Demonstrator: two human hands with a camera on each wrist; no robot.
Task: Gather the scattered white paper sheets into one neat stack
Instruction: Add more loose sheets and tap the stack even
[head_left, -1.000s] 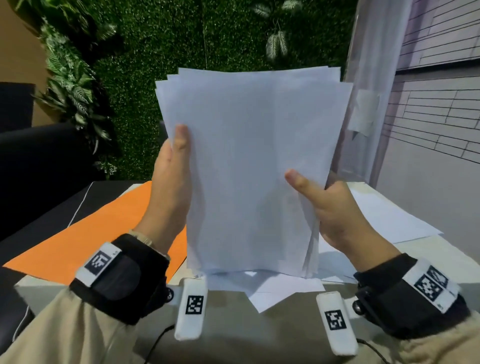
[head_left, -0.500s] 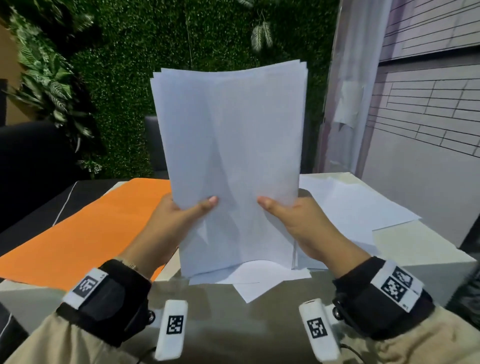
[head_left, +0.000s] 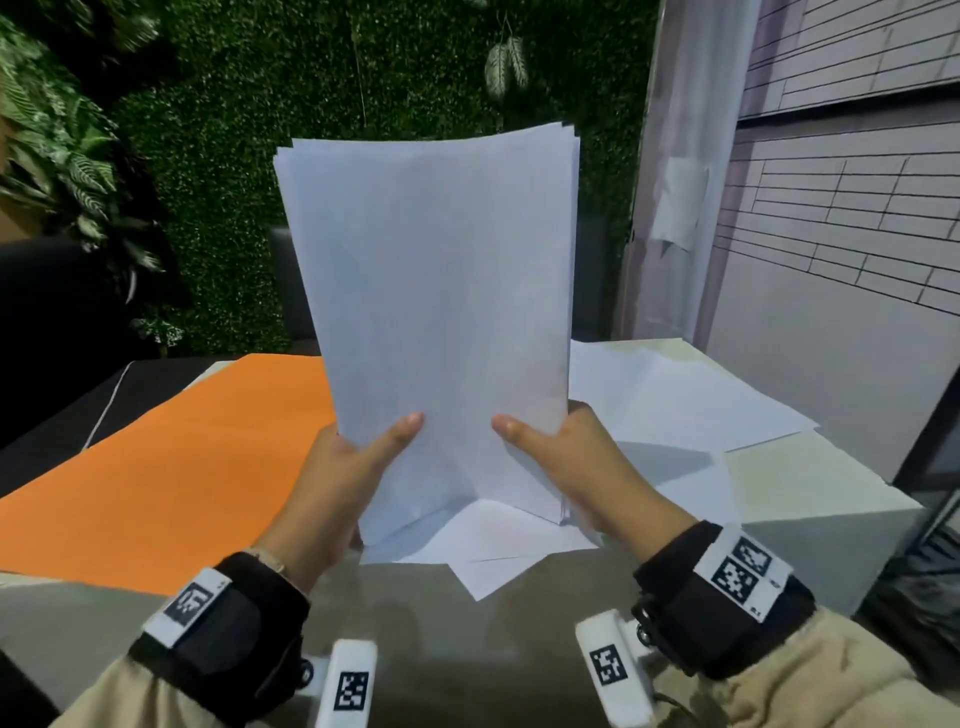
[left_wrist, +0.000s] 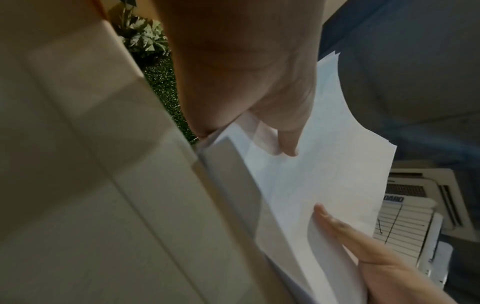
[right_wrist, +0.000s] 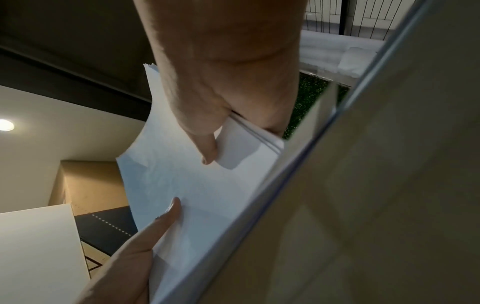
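Note:
A bundle of white paper sheets (head_left: 441, 312) stands upright on its lower edge over the table, its edges nearly aligned. My left hand (head_left: 358, 457) pinches its lower left side, thumb in front, fingers behind. My right hand (head_left: 550, 447) pinches the lower right side the same way. In the left wrist view the bundle (left_wrist: 319, 164) fans past my left hand (left_wrist: 272, 115). The right wrist view shows my right hand (right_wrist: 228, 115) clamped on the bundle's (right_wrist: 187, 185) edge. More white sheets (head_left: 498, 540) lie flat beneath the bundle, and others (head_left: 675, 400) lie at the right rear.
A large orange sheet (head_left: 171, 457) covers the table's left part. The pale table (head_left: 810, 488) ends at a right edge near a grey wall (head_left: 831, 312). A green hedge wall (head_left: 311, 130) and a dark chair (head_left: 52, 312) stand behind.
The fanned sheets have been squared into a narrower, tidier bundle. Both hands have slid down from the bundle's middle sides to its lower corners, thumbs pointing inward.

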